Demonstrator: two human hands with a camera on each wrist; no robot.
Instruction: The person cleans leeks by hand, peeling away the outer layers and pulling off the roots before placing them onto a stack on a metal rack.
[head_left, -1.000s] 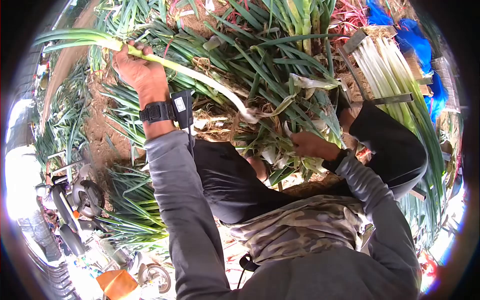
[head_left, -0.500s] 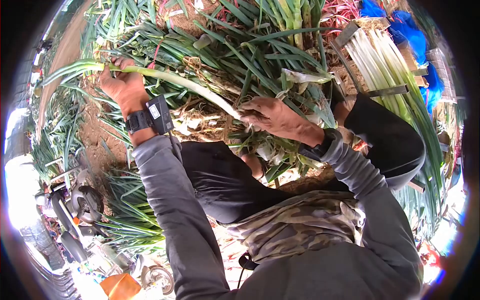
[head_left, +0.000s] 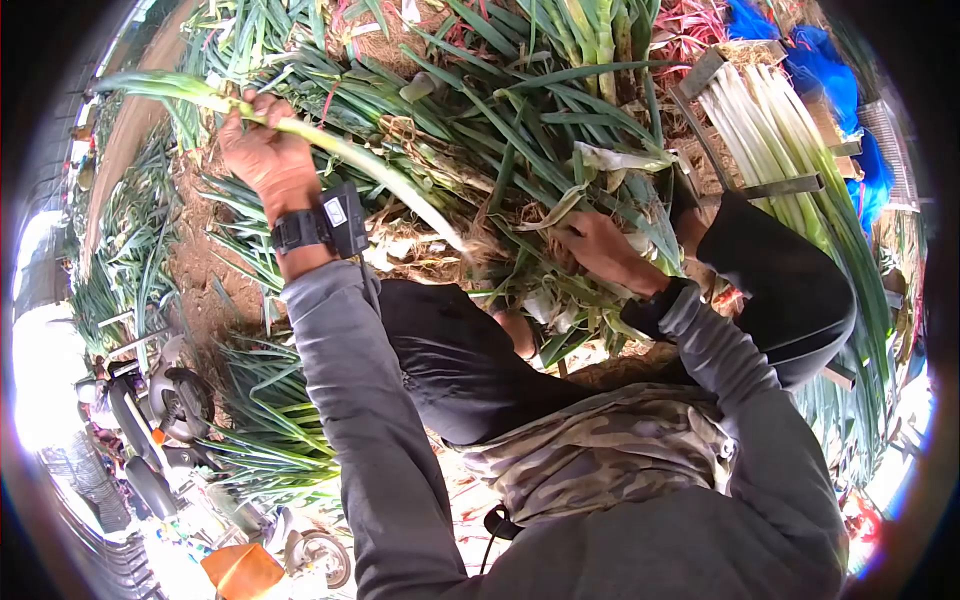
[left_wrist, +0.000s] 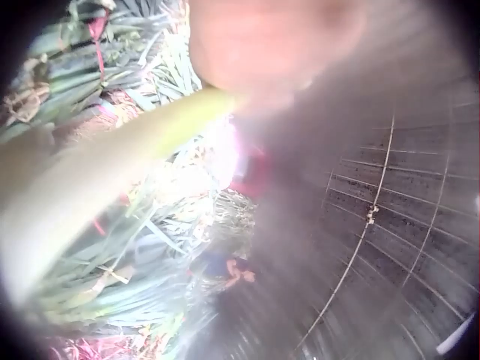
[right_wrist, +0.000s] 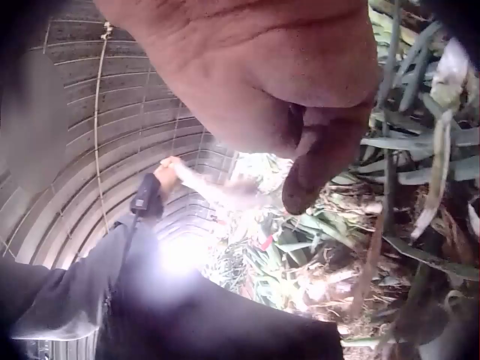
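A long green onion [head_left: 385,168] hangs across the middle of the head view, its green leaves to the left and white root end to the lower right. My left hand [head_left: 265,150] grips it round the green part near the leaves. In the left wrist view the pale stalk [left_wrist: 97,180] runs blurred up to the fingers. My right hand [head_left: 605,250] is apart from the onion, low over the pile of trimmed leaves [head_left: 560,290]. Its fingers are bent in the right wrist view, the thumb [right_wrist: 304,184] pointing down; I cannot tell whether a scrap is between them.
Cleaned white-stemmed onions [head_left: 765,130] lie in a metal rack [head_left: 780,187] at the right, by blue plastic [head_left: 825,65]. Uncleaned onions [head_left: 480,110] are heaped in front. More bunches [head_left: 270,410] and a motorbike [head_left: 170,420] stand at the left.
My right hand reached the onion's root end half a second ago, then drew back right and down to the leaf pile. The left hand kept its grip, shifting slightly.
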